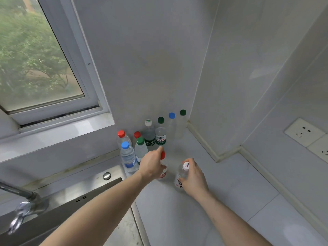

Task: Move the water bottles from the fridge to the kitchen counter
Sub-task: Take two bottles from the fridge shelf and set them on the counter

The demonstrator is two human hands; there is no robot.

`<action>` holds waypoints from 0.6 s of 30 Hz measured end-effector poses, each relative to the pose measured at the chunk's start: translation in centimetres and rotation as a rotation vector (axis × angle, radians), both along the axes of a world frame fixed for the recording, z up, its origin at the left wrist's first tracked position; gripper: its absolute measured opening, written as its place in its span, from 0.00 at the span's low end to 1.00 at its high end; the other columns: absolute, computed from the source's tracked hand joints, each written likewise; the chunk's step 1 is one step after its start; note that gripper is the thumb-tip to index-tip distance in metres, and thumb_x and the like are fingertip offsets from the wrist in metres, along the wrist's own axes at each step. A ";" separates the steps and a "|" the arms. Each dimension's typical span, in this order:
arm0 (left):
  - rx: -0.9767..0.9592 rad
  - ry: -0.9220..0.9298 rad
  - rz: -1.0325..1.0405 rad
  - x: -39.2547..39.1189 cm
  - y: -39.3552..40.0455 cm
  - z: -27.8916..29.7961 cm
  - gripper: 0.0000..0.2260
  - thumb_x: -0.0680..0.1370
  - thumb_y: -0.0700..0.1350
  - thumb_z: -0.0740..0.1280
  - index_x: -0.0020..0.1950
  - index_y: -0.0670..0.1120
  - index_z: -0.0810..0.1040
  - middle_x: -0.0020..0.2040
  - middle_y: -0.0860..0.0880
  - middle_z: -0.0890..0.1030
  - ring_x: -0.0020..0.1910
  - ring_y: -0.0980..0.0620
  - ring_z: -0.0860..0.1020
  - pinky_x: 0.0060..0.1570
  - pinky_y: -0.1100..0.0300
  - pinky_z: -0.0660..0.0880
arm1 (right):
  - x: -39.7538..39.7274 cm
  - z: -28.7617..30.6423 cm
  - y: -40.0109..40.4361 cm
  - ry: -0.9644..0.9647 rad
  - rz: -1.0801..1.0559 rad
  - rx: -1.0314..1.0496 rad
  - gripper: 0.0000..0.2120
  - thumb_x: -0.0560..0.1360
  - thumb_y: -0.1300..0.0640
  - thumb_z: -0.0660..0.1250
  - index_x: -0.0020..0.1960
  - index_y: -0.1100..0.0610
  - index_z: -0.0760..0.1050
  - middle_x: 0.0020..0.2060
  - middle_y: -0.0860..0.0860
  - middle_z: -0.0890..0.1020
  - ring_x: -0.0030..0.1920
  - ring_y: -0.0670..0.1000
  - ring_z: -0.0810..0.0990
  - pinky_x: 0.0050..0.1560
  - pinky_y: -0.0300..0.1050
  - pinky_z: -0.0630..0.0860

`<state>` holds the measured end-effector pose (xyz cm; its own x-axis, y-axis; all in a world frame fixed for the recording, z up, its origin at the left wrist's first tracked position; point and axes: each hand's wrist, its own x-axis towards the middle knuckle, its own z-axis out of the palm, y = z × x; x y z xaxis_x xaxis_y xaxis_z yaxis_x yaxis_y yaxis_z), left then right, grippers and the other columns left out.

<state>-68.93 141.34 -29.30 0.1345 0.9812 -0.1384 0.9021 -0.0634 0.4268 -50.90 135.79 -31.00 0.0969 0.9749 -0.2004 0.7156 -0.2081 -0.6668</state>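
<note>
Kitchen counter (204,210), pale grey, running into a tiled corner; all the bottles we list stand on it.

Window (35,59), one, at upper left, trees outside.

Steel sink (85,197) with one tap (23,208), left of the counter.

Wall sockets (305,132), right wall; we count at least two plates.

Left hand (150,166): fingers curled round the neck of a red-capped bottle (162,174) standing upright on the counter; red label, text unreadable.

Right hand (193,176): fingers and thumb wrapped round a white-capped bottle (182,174), upright or slightly tilted on the counter, just right of the other held bottle; red and black characters on cap and label, which we cannot make out.

Water bottles standing free, nine by our count, in a cluster behind the hands:
- red caps, two (121,134) (137,134);
- blue caps, two (125,145) (172,115);
- green caps, four (140,141) (161,120) (183,112), one of them topped white-green (148,122);
- dark green label reading "C'estbon" (150,142); neighbouring green-and-white label (160,140) in Chinese characters, too small to read.
</note>
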 end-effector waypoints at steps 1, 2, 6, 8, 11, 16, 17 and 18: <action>0.007 0.015 0.001 0.0 0.8 0.0 0.20 0.73 0.45 0.77 0.58 0.47 0.70 0.54 0.45 0.81 0.52 0.43 0.77 0.51 0.47 0.80 | -0.1 -0.1 0.7 -0.002 0.002 0.002 0.23 0.72 0.62 0.74 0.61 0.50 0.68 0.55 0.47 0.79 0.55 0.56 0.80 0.52 0.48 0.77; 0.017 0.034 0.000 0.0 1.4 0.0 0.21 0.73 0.46 0.77 0.59 0.47 0.70 0.54 0.45 0.80 0.54 0.43 0.75 0.50 0.47 0.79 | -0.2 -0.1 1.2 -0.004 0.006 0.005 0.23 0.72 0.62 0.74 0.61 0.51 0.68 0.56 0.48 0.79 0.55 0.57 0.79 0.52 0.48 0.77; 0.111 0.195 -0.049 0.0 4.1 0.5 0.21 0.72 0.50 0.78 0.59 0.47 0.73 0.55 0.48 0.82 0.57 0.44 0.71 0.46 0.52 0.71 | -0.7 -0.1 3.5 -0.025 0.009 0.019 0.22 0.74 0.62 0.72 0.63 0.54 0.67 0.55 0.49 0.76 0.54 0.59 0.78 0.50 0.48 0.75; 0.138 0.284 -0.062 -0.2 5.1 0.6 0.21 0.73 0.51 0.77 0.60 0.47 0.74 0.57 0.48 0.83 0.57 0.44 0.72 0.53 0.52 0.70 | -1.0 0.0 4.5 -0.030 0.012 0.020 0.22 0.74 0.62 0.72 0.63 0.55 0.66 0.54 0.48 0.75 0.54 0.59 0.77 0.48 0.47 0.73; 0.155 0.376 -0.053 -0.4 6.4 0.6 0.19 0.73 0.52 0.76 0.60 0.47 0.74 0.57 0.48 0.83 0.57 0.43 0.73 0.57 0.51 0.68 | -1.4 -0.3 6.1 -0.030 0.023 0.024 0.22 0.75 0.62 0.72 0.63 0.55 0.66 0.54 0.49 0.75 0.51 0.58 0.76 0.45 0.45 0.70; 0.164 0.439 -0.034 -1.1 8.2 0.9 0.17 0.72 0.51 0.75 0.57 0.48 0.75 0.54 0.48 0.84 0.57 0.43 0.74 0.55 0.51 0.66 | -2.0 -0.3 8.6 -0.046 0.044 0.020 0.25 0.75 0.62 0.73 0.66 0.55 0.65 0.59 0.52 0.77 0.54 0.58 0.78 0.48 0.45 0.71; 0.162 0.449 -0.028 -1.2 8.4 0.9 0.17 0.72 0.51 0.76 0.56 0.48 0.75 0.54 0.48 0.83 0.57 0.43 0.74 0.55 0.51 0.66 | -2.1 -0.3 9.0 -0.045 0.045 0.018 0.26 0.74 0.62 0.74 0.67 0.55 0.65 0.59 0.53 0.78 0.56 0.59 0.78 0.49 0.45 0.72; 0.159 0.456 -0.022 -1.3 8.8 0.8 0.16 0.72 0.51 0.76 0.56 0.48 0.76 0.53 0.48 0.83 0.56 0.44 0.74 0.55 0.52 0.66 | -2.3 -0.4 9.5 -0.042 0.045 0.018 0.26 0.74 0.62 0.74 0.67 0.54 0.65 0.60 0.53 0.78 0.57 0.59 0.79 0.50 0.46 0.74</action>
